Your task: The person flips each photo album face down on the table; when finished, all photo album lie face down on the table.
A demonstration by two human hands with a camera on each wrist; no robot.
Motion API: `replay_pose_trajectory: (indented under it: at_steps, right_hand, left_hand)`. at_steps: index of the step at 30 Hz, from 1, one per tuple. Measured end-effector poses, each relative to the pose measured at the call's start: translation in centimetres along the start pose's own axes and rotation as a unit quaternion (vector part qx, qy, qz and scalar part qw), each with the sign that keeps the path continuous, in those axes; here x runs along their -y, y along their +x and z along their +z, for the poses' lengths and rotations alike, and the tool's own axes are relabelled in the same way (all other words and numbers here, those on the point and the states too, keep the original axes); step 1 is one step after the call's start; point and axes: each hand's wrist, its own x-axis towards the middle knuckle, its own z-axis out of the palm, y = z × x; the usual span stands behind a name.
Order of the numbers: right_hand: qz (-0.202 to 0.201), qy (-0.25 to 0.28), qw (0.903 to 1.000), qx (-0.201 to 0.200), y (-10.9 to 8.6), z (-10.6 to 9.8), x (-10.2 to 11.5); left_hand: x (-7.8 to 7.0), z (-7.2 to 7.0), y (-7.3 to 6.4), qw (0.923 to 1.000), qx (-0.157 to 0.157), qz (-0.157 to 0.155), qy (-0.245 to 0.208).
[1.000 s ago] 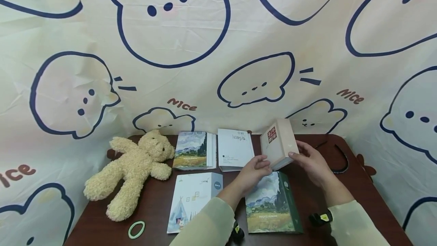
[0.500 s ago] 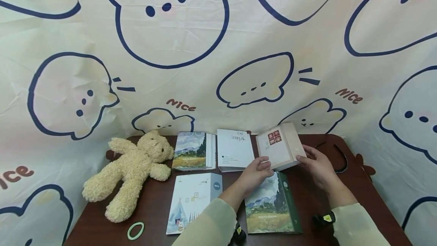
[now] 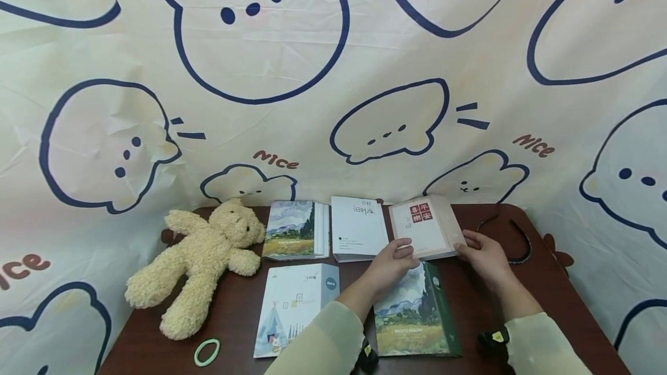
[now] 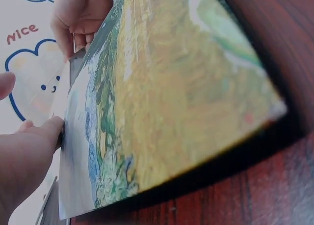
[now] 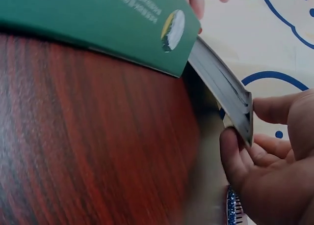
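Observation:
In the head view, a beige photo album (image 3: pixel 424 239) with red characters on its cover leans low at the table's back right. My right hand (image 3: pixel 484 253) pinches its near right corner; in the right wrist view the thumb and fingers sit on either side of the album's page edge (image 5: pixel 228 95). At the near left corner, my left hand (image 3: pixel 391 262) touches the album with loosely extended fingers. Below the left wrist lies a green photo album (image 3: pixel 411 317) with a painted landscape, partly covered by that hand. It fills much of the left wrist view.
Left of the beige album stand a white book (image 3: pixel 359 227) and a landscape album (image 3: pixel 297 230). A white tent-print album (image 3: pixel 292 305) lies in front. A teddy bear (image 3: pixel 208 259) and green ring (image 3: pixel 207 352) are at left. A dark toothed headband (image 3: pixel 526 247) lies at right.
The beige album has tipped down from a steep tilt to nearly flat, and its cover now faces up. My right hand has moved slightly right and down with it; my left hand stays put.

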Motion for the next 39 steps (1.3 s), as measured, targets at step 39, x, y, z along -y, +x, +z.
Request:
replay_pose_trajectory:
  at_steps: [39]
  right_hand:
    - [-0.081,-0.136,0.9871,-0.024,-0.4,5.6,5.5]
  left_hand:
    - [-2.0,-3.1,-1.7,0.996,-0.007,0.026,0.086]
